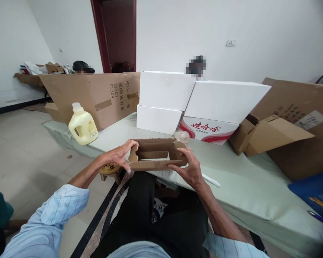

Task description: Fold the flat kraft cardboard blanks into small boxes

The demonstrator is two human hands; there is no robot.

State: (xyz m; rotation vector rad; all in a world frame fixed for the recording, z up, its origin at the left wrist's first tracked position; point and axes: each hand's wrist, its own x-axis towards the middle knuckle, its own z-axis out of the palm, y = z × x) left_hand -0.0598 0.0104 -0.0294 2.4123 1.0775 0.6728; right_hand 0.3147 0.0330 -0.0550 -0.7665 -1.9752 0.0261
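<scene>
I hold a small brown cardboard carton [154, 154] at the near edge of the table, its open side facing me. My left hand [118, 156] grips its left end, fingers curled over the flap. My right hand [187, 168] grips its right end, thumb on the top edge and fingers along the bottom. A crumpled bit of clear plastic [182, 136] lies just behind the carton.
A pale yellow jug [83, 124] stands at the table's left. White foam boxes [164, 96] and a red-printed carton [208, 129] sit behind. Brown cardboard boxes [271, 134] lie at the right, a large flattened one [97, 95] at the left. Green-covered table [247, 182].
</scene>
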